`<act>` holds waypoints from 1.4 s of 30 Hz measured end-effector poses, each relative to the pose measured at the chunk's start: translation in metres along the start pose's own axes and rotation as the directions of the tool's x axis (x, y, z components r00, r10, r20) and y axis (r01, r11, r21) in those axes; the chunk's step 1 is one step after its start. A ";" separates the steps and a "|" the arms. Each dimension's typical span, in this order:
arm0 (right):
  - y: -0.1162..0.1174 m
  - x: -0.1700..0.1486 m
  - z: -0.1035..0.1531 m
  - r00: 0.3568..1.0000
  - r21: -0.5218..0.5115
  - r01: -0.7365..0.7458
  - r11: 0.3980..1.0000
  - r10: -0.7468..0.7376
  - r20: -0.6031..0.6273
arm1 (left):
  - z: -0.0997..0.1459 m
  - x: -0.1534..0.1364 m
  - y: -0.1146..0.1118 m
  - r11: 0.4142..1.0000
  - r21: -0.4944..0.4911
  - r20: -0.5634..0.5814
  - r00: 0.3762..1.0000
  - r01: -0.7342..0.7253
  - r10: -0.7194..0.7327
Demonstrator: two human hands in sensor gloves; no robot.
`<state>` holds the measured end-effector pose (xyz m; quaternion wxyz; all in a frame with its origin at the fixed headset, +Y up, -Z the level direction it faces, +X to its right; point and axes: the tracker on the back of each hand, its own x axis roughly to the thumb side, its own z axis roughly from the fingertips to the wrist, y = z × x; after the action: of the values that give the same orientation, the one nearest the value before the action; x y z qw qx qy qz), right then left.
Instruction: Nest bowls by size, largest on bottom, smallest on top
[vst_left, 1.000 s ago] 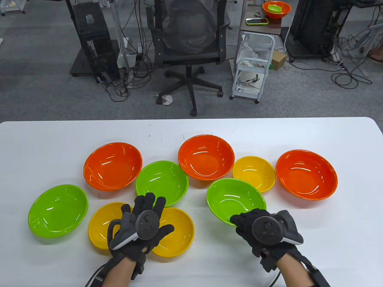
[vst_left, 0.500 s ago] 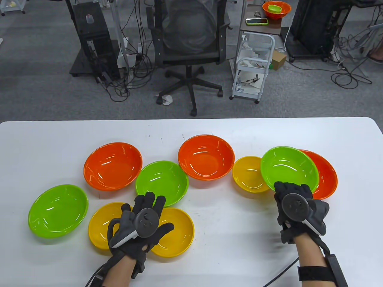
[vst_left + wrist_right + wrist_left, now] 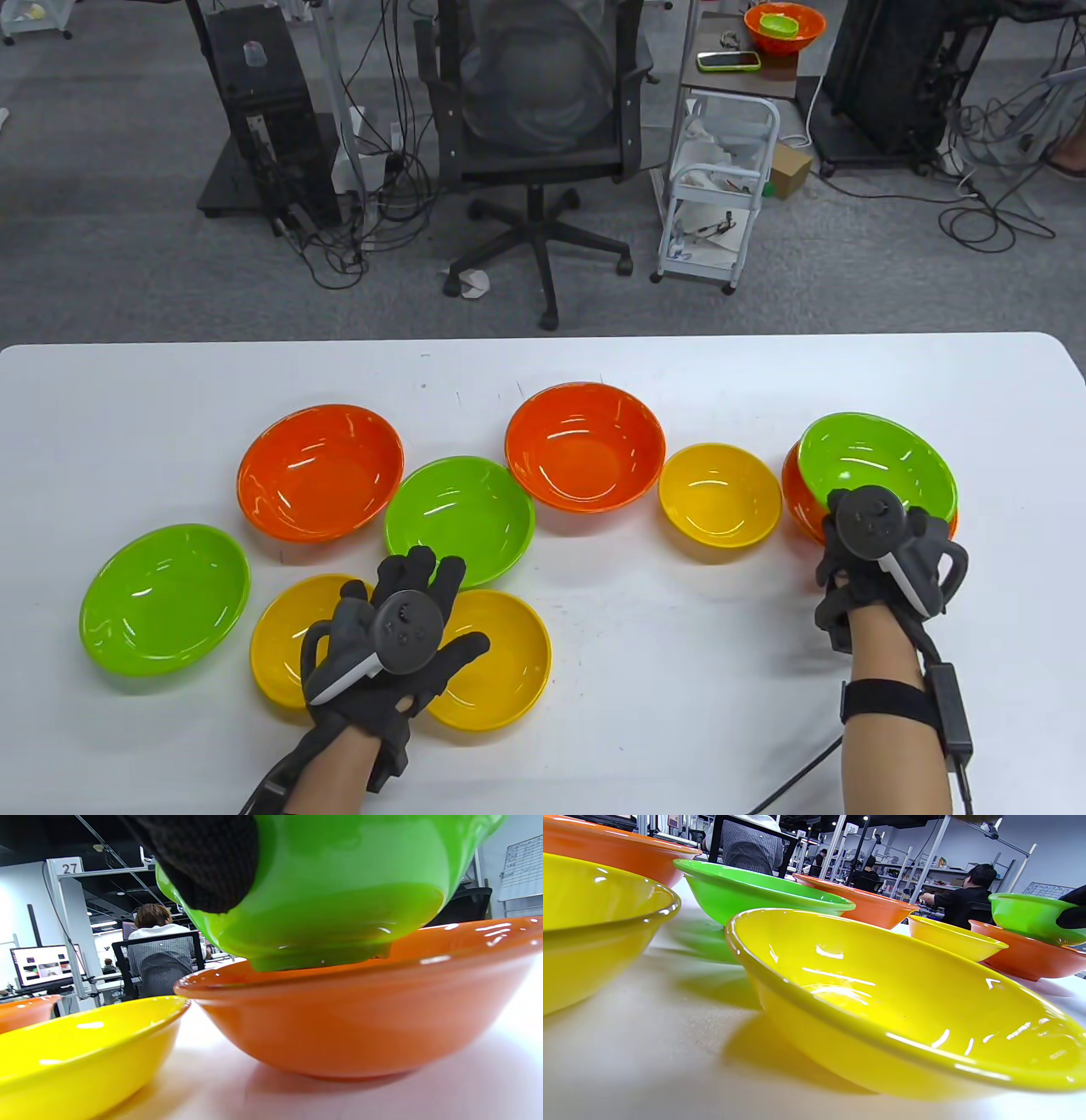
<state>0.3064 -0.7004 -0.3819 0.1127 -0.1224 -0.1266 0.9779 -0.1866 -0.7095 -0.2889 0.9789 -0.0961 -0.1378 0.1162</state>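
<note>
My right hand (image 3: 842,512) grips the near rim of a green bowl (image 3: 878,463) and holds it inside the rightmost orange bowl (image 3: 797,505). In the right wrist view the green bowl (image 3: 339,891) tilts a little, its base below the orange bowl's rim (image 3: 373,1018), with a gloved finger (image 3: 203,857) on its side. My left hand (image 3: 441,603) lies open with fingers spread above two yellow bowls, one (image 3: 501,671) on its right and one (image 3: 280,645) on its left, holding nothing.
On the white table (image 3: 594,764) also stand two orange bowls (image 3: 320,471) (image 3: 584,457), two green bowls (image 3: 460,519) (image 3: 165,598) and a small yellow bowl (image 3: 719,501) just left of the right-hand stack. An office chair and a cart stand beyond the far edge.
My right hand lifted the green bowl from the table's front middle, carried it right and lowered it into the rightmost orange bowl. My left hand barely moved.
</note>
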 end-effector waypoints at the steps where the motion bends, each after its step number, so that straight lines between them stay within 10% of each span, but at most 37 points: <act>1: 0.002 -0.001 -0.001 1.000 0.005 -0.002 1.000 0.002 -0.005 | 0.000 0.000 0.000 1.000 0.000 0.000 1.000 0.000 0.000; 42: 0.019 -0.004 0.000 0.997 0.260 -0.012 0.965 0.031 -0.066 | 0.000 -0.004 0.001 1.000 0.013 -0.010 1.000 -0.026 0.026</act>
<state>0.3065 -0.7197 -0.3864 0.1215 -0.1421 0.0080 0.9823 -0.1905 -0.7091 -0.2899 0.9786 -0.0923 -0.1307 0.1293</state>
